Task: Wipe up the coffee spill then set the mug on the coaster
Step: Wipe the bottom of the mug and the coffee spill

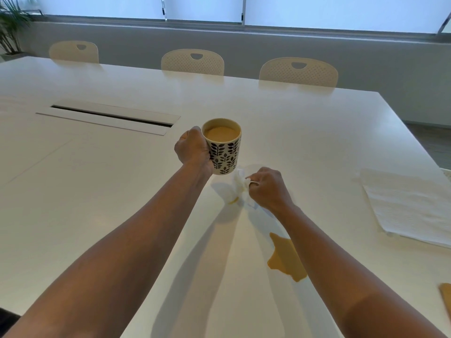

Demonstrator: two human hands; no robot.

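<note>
Holding the mug (pixel 225 150) clear of the table (pixel 97 191), the left hand (pixel 194 150) has its fingers curled round the handle side; the mug is nearly full of milky coffee. Just right of it and nearer, the right hand (pixel 267 187) pinches a crumpled paper towel (pixel 238 189) whose lower end touches the table and shows a tan stain, so some wiping appears to have been done where the mug is lifted.

Most of the job looks unfinished. A sizeable coffee puddle (pixel 286 258) lies on the table nearer the person, partly hidden under the right forearm, and it seems untouched by the towel. A stack of clean paper towels (pixel 410 206) rests well to the right. At the near right edge of the view a tan corner shows, which may be the coaster (pixel 446 297), though too little is visible to be sure. The mug is well apart from it, so setting it down there remains, after the puddle is cleared.
</note>
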